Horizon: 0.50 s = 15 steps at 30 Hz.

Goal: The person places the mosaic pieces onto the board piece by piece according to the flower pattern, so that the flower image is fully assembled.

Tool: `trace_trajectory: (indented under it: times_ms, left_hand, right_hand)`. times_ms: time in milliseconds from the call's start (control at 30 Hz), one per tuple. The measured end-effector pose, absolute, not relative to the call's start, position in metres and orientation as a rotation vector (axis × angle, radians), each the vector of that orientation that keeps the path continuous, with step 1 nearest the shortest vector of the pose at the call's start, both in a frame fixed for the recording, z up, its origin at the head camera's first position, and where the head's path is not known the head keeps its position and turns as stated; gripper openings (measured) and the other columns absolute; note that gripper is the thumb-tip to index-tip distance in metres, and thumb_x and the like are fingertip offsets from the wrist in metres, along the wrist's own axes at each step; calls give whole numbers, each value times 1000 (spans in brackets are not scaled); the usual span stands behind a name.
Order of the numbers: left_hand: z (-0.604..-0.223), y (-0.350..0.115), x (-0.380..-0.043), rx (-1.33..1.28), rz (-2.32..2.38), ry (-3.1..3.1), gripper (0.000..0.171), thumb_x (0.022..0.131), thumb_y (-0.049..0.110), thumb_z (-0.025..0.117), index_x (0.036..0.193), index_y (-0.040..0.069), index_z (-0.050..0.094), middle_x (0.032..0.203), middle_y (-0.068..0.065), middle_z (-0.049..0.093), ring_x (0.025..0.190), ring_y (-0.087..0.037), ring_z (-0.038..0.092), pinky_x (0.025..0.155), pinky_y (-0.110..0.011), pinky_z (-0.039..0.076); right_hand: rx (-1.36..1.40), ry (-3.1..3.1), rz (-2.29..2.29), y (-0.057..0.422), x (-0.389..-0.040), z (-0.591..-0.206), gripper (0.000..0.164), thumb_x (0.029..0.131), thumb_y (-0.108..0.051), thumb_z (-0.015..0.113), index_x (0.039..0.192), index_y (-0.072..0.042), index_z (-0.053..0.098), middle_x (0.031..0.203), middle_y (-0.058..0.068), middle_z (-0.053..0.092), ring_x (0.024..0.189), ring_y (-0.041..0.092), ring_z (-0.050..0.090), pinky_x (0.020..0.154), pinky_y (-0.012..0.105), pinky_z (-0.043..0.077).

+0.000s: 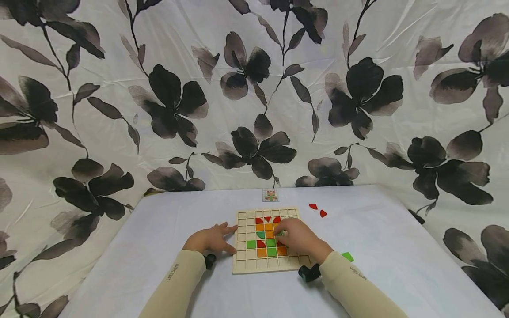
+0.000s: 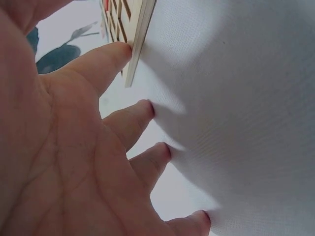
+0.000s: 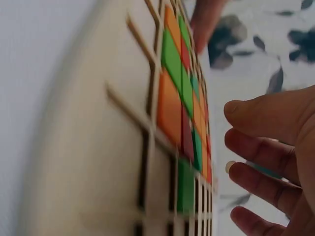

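Observation:
A wooden grid board (image 1: 246, 266) lies on the table, with red, orange and green tiles set in its middle squares. My left hand (image 1: 212, 238) is spread at the board's left side. In the left wrist view one fingertip (image 2: 125, 50) touches the board's edge and the other fingers stand on the cloth. Over the right part of the pattern is my right hand (image 1: 296, 234), fingers bent toward the tiles. The right wrist view shows its fingertips apart, nothing visible between them, beside an orange tile (image 3: 170, 109) and a dark green rounded tile (image 3: 197, 150).
A small pattern card (image 1: 271, 194) lies behind the board. Two loose red pieces, one (image 1: 313, 206) behind the other (image 1: 323, 213), sit to the back right. A green piece (image 1: 347, 256) shows beside the right sleeve. A flowered cloth (image 1: 254, 110) hangs behind the table.

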<state>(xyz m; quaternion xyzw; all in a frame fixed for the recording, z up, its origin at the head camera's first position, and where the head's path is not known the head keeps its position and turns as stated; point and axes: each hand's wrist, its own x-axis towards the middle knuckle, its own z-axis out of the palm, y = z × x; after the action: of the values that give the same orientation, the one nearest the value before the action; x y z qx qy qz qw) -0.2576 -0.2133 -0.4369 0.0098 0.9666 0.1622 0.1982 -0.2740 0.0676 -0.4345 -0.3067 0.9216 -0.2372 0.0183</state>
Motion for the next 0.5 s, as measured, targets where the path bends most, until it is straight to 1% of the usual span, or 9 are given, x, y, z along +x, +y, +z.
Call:
trace_trajectory:
  times_ms: [100,267,400,500]
  left_hand:
    - [-436,-213,-257,24,461,2707,86,74,45,78,149,31,39,160,-10,26,148,-41,19,110,-69,23]
    - [-434,-213,-255,26,461,2714,85,75,45,78,149,30,39,160,-11,27,148,-42,18,110,-69,23]
    - [-432,-211,-253,37,461,2713,84,76,45,77,149,28,39,160,-12,27,148,-43,18,110,-69,22]
    - [-430,-210,-250,45,466,2709,84,76,44,77,149,28,39,160,-12,27,148,-43,18,110,-70,22]
  right_hand:
    - [-861,2858,-803,77,-286,-435,13,89,-19,69,99,-15,77,103,-2,72,106,21,61,99,45,48]
    - [-748,2906,-793,93,-305,-433,13,89,-18,69,100,-17,75,104,-4,71,110,21,61,101,44,48]
    - [-715,2968,-696,109,-318,-430,16,88,-15,69,103,-15,75,106,-1,70,110,23,62,98,45,49]
    - [-668,3016,-589,123,-328,-427,18,88,-14,70,106,-14,73,110,3,70,111,27,62,99,48,48]
